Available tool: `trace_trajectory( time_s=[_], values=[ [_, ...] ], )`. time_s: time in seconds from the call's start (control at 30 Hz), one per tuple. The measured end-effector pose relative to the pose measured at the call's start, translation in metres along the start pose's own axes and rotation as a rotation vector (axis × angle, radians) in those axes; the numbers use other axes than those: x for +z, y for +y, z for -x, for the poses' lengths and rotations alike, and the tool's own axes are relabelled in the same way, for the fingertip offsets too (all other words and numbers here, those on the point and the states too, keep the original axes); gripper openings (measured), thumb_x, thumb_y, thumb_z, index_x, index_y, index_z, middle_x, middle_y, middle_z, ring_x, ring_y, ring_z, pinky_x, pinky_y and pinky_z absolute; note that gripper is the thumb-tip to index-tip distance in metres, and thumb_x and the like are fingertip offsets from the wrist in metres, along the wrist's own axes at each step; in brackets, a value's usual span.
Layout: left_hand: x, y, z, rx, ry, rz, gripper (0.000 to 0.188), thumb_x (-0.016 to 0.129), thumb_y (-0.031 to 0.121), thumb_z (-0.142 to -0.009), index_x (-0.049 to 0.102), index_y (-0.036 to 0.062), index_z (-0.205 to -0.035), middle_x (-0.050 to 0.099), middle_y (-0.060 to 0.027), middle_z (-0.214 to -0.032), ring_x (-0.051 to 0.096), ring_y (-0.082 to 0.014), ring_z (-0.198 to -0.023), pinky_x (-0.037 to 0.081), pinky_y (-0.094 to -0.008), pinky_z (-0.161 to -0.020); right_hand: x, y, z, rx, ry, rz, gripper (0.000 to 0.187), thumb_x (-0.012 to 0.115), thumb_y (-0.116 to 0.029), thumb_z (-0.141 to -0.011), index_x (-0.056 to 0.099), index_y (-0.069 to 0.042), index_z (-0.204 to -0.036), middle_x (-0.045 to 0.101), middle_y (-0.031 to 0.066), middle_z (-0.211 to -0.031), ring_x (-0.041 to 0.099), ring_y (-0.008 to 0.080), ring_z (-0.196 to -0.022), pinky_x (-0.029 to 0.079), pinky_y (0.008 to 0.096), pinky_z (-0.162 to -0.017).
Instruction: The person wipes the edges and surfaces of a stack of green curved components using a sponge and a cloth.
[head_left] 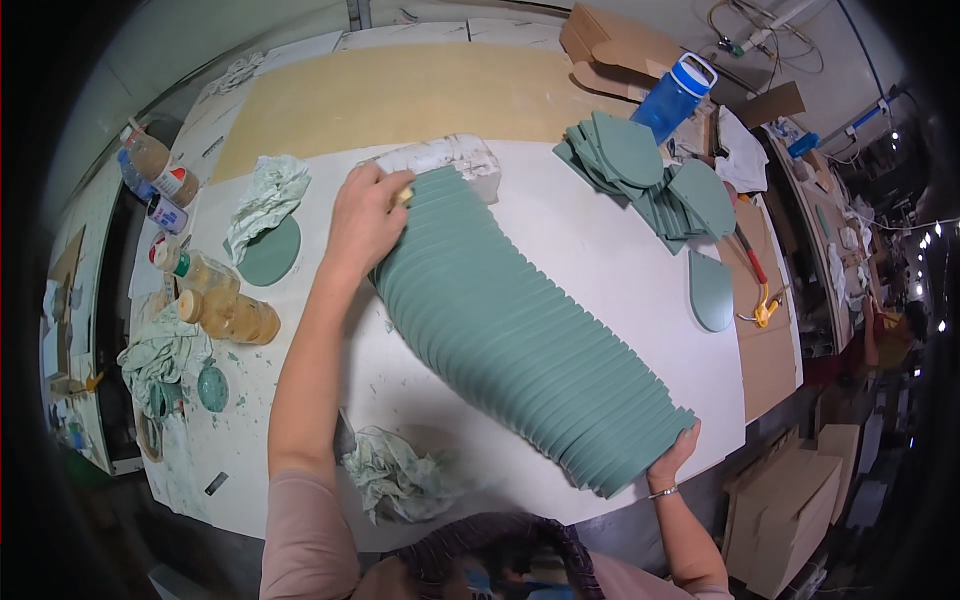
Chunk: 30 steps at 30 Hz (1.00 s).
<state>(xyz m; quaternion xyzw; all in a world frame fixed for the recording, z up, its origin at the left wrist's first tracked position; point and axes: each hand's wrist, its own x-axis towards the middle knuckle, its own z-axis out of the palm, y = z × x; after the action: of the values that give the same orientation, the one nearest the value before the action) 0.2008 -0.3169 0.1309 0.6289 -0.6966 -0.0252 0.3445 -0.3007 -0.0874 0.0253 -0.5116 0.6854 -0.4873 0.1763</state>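
A long row of thin green panels point(520, 320) lies fanned across the white table, from the far middle to the near right. Its far end touches a whitish block point(480, 165) smeared with marks. My left hand point(368, 222) is closed at the far left edge of the row. Between its fingers shows a small yellowish piece point(403, 196), perhaps a sponge; most of it is hidden. At the near right end, my right hand point(675, 458) holds the last panels by their edge, its fingers partly hidden by them.
More green panels point(625, 150) are piled at the far right beside a blue bottle point(677, 98), with a single panel point(710, 292) nearer. Left stand yellowish bottles point(235, 316) and a stained cloth point(165, 345). A crumpled cloth point(395, 475) lies at the near edge; red-handled pliers point(752, 262) lie right.
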Motion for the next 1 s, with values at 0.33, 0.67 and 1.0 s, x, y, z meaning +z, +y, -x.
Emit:
trace_trajectory(
  time_s=[0.33,0.67,1.0],
  values=[
    [0.044,0.024,-0.024,0.149,-0.058,0.044,0.038,0.061,0.003,-0.076,0.069,0.0080,-0.112,0.057,-0.0137,-0.092,0.056,-0.0320,-0.093,0.047,-0.0412,-0.085,0.004,-0.003,0.003,0.028,0.020,-0.042,0.049,0.038,-0.047,-0.100,0.049,0.000,-0.100,0.049,0.0046,-0.089,0.048,0.0148,-0.085,0.042,0.0302,-0.079],
    [-0.015,-0.028,0.040,-0.070,-0.017,0.092,0.039,0.060,0.003,-0.073,0.069,0.0071,-0.110,0.057,-0.0126,-0.088,0.056,-0.0316,-0.090,0.048,-0.0403,-0.082,0.005,-0.011,0.000,0.032,0.027,-0.062,0.041,0.038,-0.041,-0.101,0.047,-0.002,-0.095,0.048,0.0047,-0.085,0.047,0.0153,-0.082,0.041,0.0317,-0.077],
    [0.019,0.030,0.010,0.115,0.008,0.126,0.034,0.062,0.004,-0.075,0.067,0.0037,-0.109,0.058,-0.0132,-0.090,0.059,-0.0295,-0.087,0.049,-0.0368,-0.079,0.005,-0.016,0.001,0.019,0.030,-0.019,0.041,0.036,-0.038,-0.101,0.049,0.001,-0.097,0.049,0.0075,-0.087,0.049,0.0182,-0.083,0.041,0.0330,-0.079]
  ],
)
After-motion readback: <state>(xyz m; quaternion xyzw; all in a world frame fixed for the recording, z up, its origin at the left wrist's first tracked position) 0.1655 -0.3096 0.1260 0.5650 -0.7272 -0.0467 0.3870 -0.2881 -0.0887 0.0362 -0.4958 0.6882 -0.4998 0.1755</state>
